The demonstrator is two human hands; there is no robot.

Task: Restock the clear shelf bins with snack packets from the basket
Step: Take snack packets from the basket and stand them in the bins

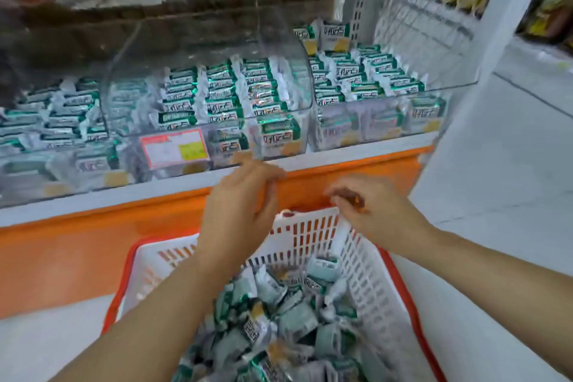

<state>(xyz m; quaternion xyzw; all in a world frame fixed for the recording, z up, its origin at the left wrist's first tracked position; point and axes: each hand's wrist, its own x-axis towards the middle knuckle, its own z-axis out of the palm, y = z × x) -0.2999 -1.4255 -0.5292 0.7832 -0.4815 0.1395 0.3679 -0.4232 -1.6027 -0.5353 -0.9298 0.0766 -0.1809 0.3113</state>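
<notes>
Packets (280, 319) in green, white and silver wrappers lie heaped loose in the white slotted basket (310, 236) with an orange rim, which sits low in the view, against the orange panel (77, 245) under the shelf. More packets of the same kind stand in tidy rows in three clear bins on the shelf (93, 197) above.

The middle bin (305, 133) has its curved clear lid (210, 46) raised, and a pink and yellow price label (175, 148) is stuck to its front. The right bin (372, 132) and the left bin (31, 178) flank it, touching or nearly so.

The left hand (242, 211) hangs over the far end of the basket. Its fingers (266, 172) lie close together, only lightly bent, reaching to the shelf's white front edge just below the middle bin; they hold nothing.

The right hand (378, 217) hovers over the basket's far right corner, palm down. Its fingers (341, 195) are curled under and blurred, with a brown-orange smear at the tips; I cannot tell whether they pinch anything.

Pale floor (496, 164) runs off to the right.
</notes>
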